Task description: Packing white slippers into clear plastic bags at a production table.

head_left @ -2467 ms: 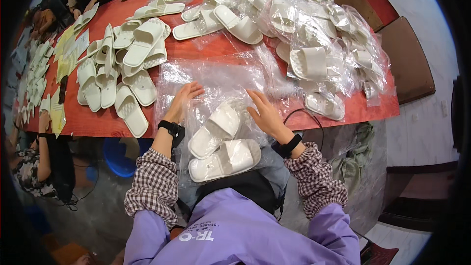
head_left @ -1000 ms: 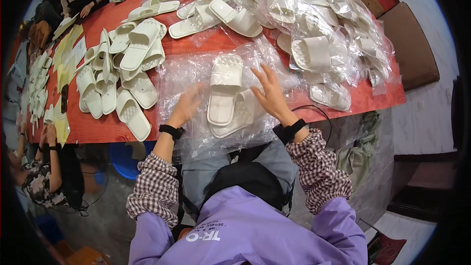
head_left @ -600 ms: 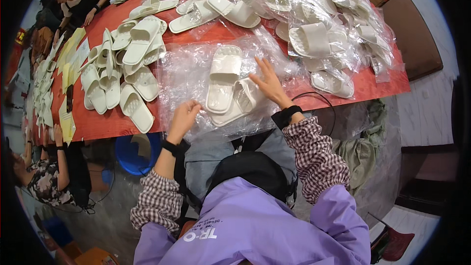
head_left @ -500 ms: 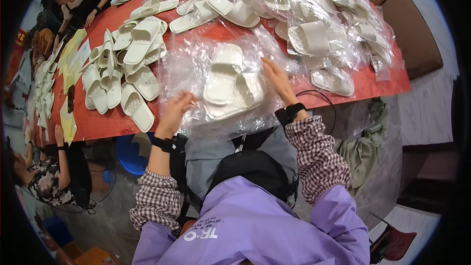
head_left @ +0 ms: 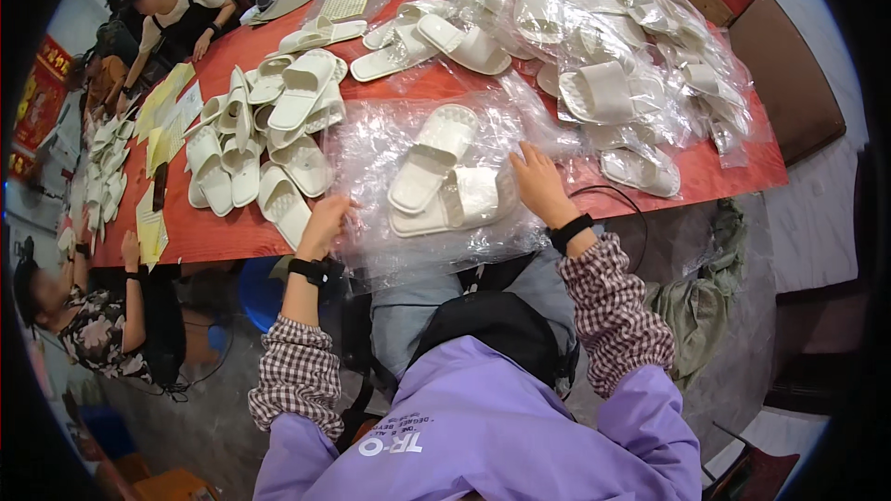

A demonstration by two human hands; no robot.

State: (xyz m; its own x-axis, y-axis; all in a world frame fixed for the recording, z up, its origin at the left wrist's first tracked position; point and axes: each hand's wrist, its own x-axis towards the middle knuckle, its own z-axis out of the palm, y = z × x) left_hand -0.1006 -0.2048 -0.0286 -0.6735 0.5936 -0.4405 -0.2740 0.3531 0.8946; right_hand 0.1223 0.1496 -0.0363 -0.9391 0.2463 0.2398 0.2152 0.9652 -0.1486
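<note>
A pair of cream slippers (head_left: 429, 165) lies on clear plastic bags (head_left: 367, 144) at the front of the table, one slipper tilted across the other. Whether the pair is on top of the plastic or inside a bag, I cannot tell. At the left edge of this plastic, the fingers of my left hand (head_left: 325, 224) are curled and closed on a plastic bag. On the other side, my right hand (head_left: 543, 190) rests at the bag's right edge, its fingers stretched out and slightly apart.
Loose slippers (head_left: 302, 88) are heaped left on the red tabletop (head_left: 223, 239). Bagged slippers (head_left: 599, 93) pile up at the right and back. A black cable (head_left: 617, 199) curves over the front edge. Yellow sheets (head_left: 165, 100) lie far left, near other people at work.
My left hand has come down to the plastic's left edge and its fingers have closed. The right hand has flattened beside the slippers. The upper slipper now leans further right, and the view has shifted.
</note>
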